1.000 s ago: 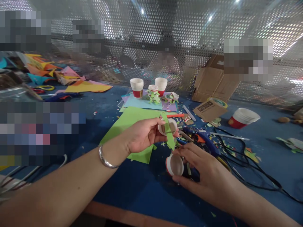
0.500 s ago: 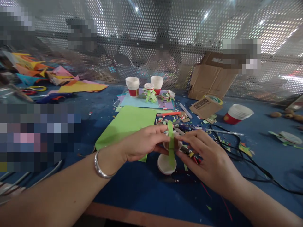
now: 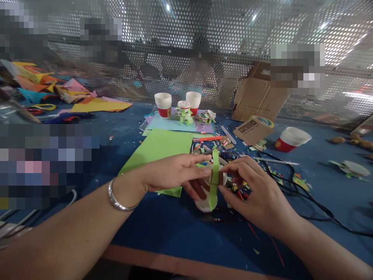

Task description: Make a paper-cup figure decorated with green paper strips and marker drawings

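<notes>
A green paper strip (image 3: 215, 177), rounded at its ends, stands upright across a small brown and white round piece (image 3: 223, 179) that looks like a cut-down paper cup. From the left, my left hand (image 3: 177, 173) grips this piece, its thumb at the edge and its fingers curled behind and below. On the other side, my right hand (image 3: 253, 190) pinches the edge between thumb and fingers. Beneath them a white round cup base (image 3: 202, 205) lies on the table, partly hidden by my left fingers and the strip.
A green paper sheet (image 3: 163, 146) lies left of my hands. Stacked paper cups (image 3: 163, 105) and small green paper crafts (image 3: 185, 112) stand behind. Scraps, a marker (image 3: 208, 138) and a black cable (image 3: 317, 208) spread rightward. More cups (image 3: 293, 139) and cardboard (image 3: 259, 93) are at right.
The round piece and green strip have shifted slightly right, and the strip stands straighter. My left fingers have spread lower, covering more of the cup base.
</notes>
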The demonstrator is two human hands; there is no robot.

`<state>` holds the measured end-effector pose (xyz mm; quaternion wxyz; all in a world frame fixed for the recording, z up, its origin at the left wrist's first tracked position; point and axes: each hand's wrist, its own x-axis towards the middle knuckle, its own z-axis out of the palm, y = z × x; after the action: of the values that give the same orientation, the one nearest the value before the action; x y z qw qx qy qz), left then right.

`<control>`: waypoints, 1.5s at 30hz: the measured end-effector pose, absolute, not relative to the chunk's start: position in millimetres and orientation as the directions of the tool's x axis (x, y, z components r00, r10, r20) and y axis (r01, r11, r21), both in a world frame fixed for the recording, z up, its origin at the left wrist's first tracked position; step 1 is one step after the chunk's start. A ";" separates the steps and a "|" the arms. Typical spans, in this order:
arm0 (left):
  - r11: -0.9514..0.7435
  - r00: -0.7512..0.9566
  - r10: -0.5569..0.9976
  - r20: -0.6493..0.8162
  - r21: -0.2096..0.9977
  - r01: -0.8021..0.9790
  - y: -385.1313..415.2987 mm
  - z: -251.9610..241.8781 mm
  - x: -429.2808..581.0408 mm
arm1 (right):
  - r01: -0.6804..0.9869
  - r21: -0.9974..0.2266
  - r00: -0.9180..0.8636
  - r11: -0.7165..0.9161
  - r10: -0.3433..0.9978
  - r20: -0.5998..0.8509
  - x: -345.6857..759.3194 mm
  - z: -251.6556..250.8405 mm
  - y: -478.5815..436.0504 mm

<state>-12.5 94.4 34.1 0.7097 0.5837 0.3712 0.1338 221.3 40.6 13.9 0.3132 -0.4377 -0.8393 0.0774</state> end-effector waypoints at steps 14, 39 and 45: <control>0.069 0.615 0.784 -0.089 0.996 0.056 98.8 26.5 1.3 | 0.654 -0.408 -0.450 0.637 0.761 0.466 224.5 15.6 40.4; 0.162 0.361 0.930 -0.077 0.964 -0.212 101.7 25.8 2.2 | 0.853 -0.088 -0.517 0.515 0.856 -0.007 280.4 15.3 39.5; 0.147 0.321 0.945 -0.064 0.959 -0.242 104.2 22.8 0.5 | 0.931 -0.054 -0.365 0.362 0.927 -0.085 275.6 21.1 39.1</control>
<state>0.5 104.2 22.8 0.6602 0.4738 0.3710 0.4494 275.6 39.1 21.1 -0.0199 -0.5630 -0.8249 0.0464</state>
